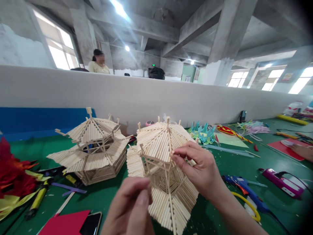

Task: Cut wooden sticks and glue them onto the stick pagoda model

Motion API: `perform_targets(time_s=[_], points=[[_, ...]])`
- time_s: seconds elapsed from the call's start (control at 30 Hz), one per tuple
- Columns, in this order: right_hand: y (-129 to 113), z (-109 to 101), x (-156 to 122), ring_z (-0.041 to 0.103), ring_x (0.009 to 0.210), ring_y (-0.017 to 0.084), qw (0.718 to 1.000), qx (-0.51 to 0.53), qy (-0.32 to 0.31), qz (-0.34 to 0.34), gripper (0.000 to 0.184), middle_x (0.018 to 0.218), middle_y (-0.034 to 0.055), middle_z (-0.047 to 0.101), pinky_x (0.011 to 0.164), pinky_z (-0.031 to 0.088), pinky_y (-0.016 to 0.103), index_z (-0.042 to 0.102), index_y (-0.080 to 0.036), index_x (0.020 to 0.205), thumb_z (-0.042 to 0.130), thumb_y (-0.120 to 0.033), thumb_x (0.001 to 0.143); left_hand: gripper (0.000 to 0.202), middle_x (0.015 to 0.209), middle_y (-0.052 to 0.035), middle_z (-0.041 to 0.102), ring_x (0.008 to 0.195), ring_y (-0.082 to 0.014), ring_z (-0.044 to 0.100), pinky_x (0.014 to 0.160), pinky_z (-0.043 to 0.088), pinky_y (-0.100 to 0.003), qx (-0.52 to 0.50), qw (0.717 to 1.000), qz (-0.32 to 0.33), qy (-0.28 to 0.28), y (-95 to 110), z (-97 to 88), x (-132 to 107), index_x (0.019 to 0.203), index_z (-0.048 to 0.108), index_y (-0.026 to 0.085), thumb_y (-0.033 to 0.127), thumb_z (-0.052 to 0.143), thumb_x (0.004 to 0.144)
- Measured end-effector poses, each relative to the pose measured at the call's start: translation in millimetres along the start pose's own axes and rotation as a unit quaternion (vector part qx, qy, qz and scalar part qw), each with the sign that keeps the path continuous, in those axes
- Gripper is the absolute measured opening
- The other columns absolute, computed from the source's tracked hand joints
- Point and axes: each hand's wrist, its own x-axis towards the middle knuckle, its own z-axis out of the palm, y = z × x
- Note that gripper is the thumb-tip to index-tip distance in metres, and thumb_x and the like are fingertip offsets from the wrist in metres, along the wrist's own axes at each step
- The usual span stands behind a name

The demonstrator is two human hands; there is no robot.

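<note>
A two-tiered pavilion built of pale wooden sticks (158,169) is tilted toward me over the green table. My right hand (198,166) pinches the edge of its upper roof with thumb and fingertips. My left hand (133,209) is closed low in front, fingers bunched against the model's lower tier; what it pinches is hidden. A second stick pavilion (93,147) stands upright on the table to the left, untouched.
Red and yellow paper flowers (12,179) lie far left. A red sheet (66,223) and a phone (91,223) sit near the front edge. A blue glue gun (244,191) and a purple one (283,182) lie right. Paper crafts (202,132) line the white partition (146,94). Another person's hand (303,151) rests far right.
</note>
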Motion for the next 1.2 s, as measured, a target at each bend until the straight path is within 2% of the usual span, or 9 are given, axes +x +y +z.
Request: perform_targets(time_s=[0.03,0.1,0.2,0.3,0.6,0.77,0.97,1.2], points=[[-0.4,-0.2,0.1,0.054,0.066,0.013,1.0,-0.002,-0.001,0.001,0.009,0.069,0.0012,0.059,0.058,0.045,0.028,0.064,-0.018,0.08,0.056,-0.018,0.077,0.011,0.071,0.0025,0.063,0.061,-0.011,0.054,0.049,0.042,-0.017,-0.01,0.998,-0.06,-0.011,-0.3,9.6,-5.1,0.069,0.068,0.024,0.025,0.072,0.059],[-1.3,-0.3,0.4,0.054,0.066,0.013,1.0,-0.005,-0.004,0.001,0.009,0.069,0.0013,0.059,0.059,0.045,0.028,0.064,-0.018,0.08,0.056,-0.017,0.077,0.013,0.069,0.0013,0.065,0.062,-0.01,0.055,0.055,0.044,-0.015,-0.029,0.984,-0.165,-0.066,-2.8,21.7,-9.8,0.07,0.07,0.022,0.026,0.073,0.058],[-1.6,-0.1,1.1,0.054,0.067,0.013,1.0,-0.006,-0.004,-0.001,0.009,0.069,0.0014,0.059,0.059,0.045,0.027,0.064,-0.017,0.08,0.056,-0.016,0.077,0.022,0.076,-0.0015,0.066,0.071,-0.0114,0.056,0.067,0.045,-0.018,-0.027,0.967,-0.23,-0.107,-10.6,26.6,-8.9,0.079,0.07,0.019,0.028,0.073,0.058],[-0.5,0.5,1.8,0.055,0.066,0.013,1.0,-0.008,0.001,-0.008,0.008,0.07,0.0014,0.06,0.058,0.045,0.026,0.064,-0.017,0.079,0.057,-0.016,0.076,0.029,0.079,-0.0031,0.066,0.081,-0.0143,0.057,0.076,0.043,-0.022,-0.02,0.967,-0.235,-0.094,-17.9,26.0,-7.8,0.085,0.069,0.018,0.028,0.073,0.058],[-0.4,1.2,0.3,0.055,0.067,0.013,1.0,-0.005,0.001,-0.005,0.009,0.07,0.0016,0.06,0.059,0.046,0.027,0.064,-0.018,0.079,0.056,-0.016,0.077,0.026,0.077,-0.0036,0.065,0.077,-0.0145,0.057,0.071,0.044,-0.022,-0.024,0.967,-0.24,-0.087,-14.9,28.9,-9.8,0.08,0.068,0.016,0.024,0.074,0.056],[-0.9,0.5,1.6,0.055,0.065,0.013,1.0,-0.003,0.007,-0.01,0.009,0.069,0.0011,0.06,0.057,0.046,0.027,0.064,-0.018,0.079,0.056,-0.016,0.077,0.027,0.085,-0.0056,0.066,0.084,-0.0173,0.058,0.074,0.044,-0.024,-0.018,0.969,-0.233,-0.082,-20.5,29.2,-10.0,0.08,0.068,0.016,0.024,0.074,0.055],[-1.5,-0.8,0.8,0.055,0.067,0.013,1.0,-0.004,-0.001,-0.004,0.009,0.071,0.0019,0.059,0.059,0.045,0.026,0.064,-0.016,0.081,0.056,-0.015,0.077,0.031,0.084,-0.0037,0.066,0.092,-0.019,0.057,0.083,0.042,-0.025,-0.026,0.967,-0.243,-0.078,-23.3,29.8,-10.7,0.082,0.069,0.018,0.026,0.075,0.053],[-0.7,0.1,0.0,0.055,0.067,0.013,1.0,-0.004,-0.003,0.001,0.009,0.071,0.0012,0.059,0.059,0.045,0.027,0.064,-0.018,0.08,0.055,-0.016,0.077,0.031,0.083,-0.0049,0.067,0.091,-0.0205,0.058,0.081,0.044,-0.027,-0.026,0.966,-0.246,-0.071,-20.7,32.0,-11.4,0.08,0.069,0.017,0.025,0.076,0.052]])
